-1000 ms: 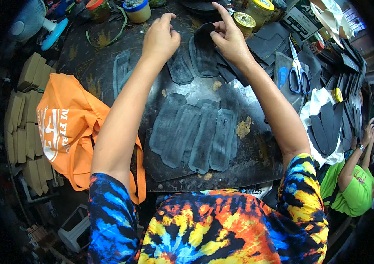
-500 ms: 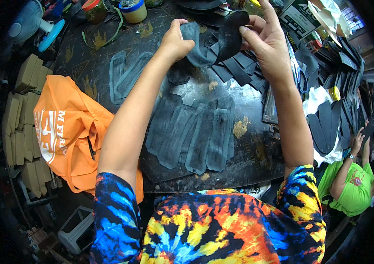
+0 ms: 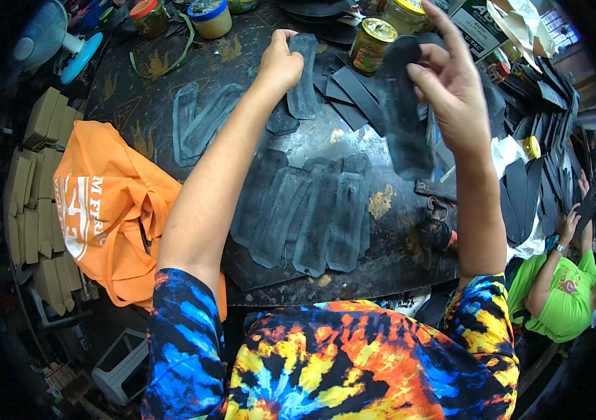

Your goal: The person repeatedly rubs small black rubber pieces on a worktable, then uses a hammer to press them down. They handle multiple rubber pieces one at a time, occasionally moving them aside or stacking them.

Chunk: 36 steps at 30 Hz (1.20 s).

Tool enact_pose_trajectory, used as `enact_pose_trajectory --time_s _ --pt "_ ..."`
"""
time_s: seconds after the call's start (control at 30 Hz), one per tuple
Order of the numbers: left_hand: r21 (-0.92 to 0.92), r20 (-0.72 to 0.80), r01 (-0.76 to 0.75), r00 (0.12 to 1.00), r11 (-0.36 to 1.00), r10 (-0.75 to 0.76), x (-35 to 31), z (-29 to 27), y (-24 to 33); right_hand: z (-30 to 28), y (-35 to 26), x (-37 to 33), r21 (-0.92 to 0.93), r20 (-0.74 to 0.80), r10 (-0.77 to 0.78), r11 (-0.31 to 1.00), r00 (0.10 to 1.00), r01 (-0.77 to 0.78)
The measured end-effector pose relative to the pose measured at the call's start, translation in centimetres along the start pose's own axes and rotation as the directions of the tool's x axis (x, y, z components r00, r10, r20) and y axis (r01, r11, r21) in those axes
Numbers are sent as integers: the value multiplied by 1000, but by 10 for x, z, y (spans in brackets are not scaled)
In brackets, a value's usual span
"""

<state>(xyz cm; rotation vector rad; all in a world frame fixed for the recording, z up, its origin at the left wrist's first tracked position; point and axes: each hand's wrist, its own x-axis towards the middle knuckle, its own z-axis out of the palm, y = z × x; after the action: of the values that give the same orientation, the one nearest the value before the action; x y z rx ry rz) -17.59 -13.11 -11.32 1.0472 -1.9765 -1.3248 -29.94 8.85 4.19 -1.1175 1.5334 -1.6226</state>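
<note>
My left hand (image 3: pixel 282 66) pinches the top end of a dark strip (image 3: pixel 303 87) with a greyish, dusty-looking face, which hangs over the far middle of the table. To its right, my right hand (image 3: pixel 455 98) grips a second black strip (image 3: pixel 404 126) between thumb and fingers, its index finger raised. That strip dangles and is blurred by motion. Below both hands, several similar strips (image 3: pixel 315 213) lie overlapping side by side on the dark table (image 3: pixel 396 262). Two more strips (image 3: pixel 208 120) rest in a V shape beyond my left forearm.
Loose black pieces (image 3: pixel 354 91) are heaped at the far middle, near an open-topped tin (image 3: pixel 371 45) and jars (image 3: pixel 212 19). An orange bag (image 3: pixel 112 210) drapes over the left edge. Stacked black pieces (image 3: pixel 522 199) crowd the right side, where a person in green (image 3: pixel 560 294) works.
The two strips, touching or joined at their lower ends before, now hang apart. My right hand has moved right and slightly nearer with its strip, uncovering the tin; my left hand has hardly moved.
</note>
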Motion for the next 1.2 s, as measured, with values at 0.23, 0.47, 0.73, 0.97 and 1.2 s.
enact_pose_trajectory --time_s 0.23,0.47,0.73,0.97,1.2 --pt "310 -96 -228 958 923 269 -1 -8 -2 12 89 28 -627 0 -62 778 998 48" --pt "-136 34 70 997 988 -66 7 -28 6 10 96 26 -809 188 -234 514 954 286" --pt "-348 85 77 995 934 -50 -3 -35 35 36 85 45 -361 121 -99 923 988 136" --pt "-338 188 73 982 938 -9 -21 -73 31 64 100 69 -414 132 67 910 989 -7" --pt "124 -115 47 993 991 -33 -29 -126 -18 67 116 71 -688 146 3 719 989 99"
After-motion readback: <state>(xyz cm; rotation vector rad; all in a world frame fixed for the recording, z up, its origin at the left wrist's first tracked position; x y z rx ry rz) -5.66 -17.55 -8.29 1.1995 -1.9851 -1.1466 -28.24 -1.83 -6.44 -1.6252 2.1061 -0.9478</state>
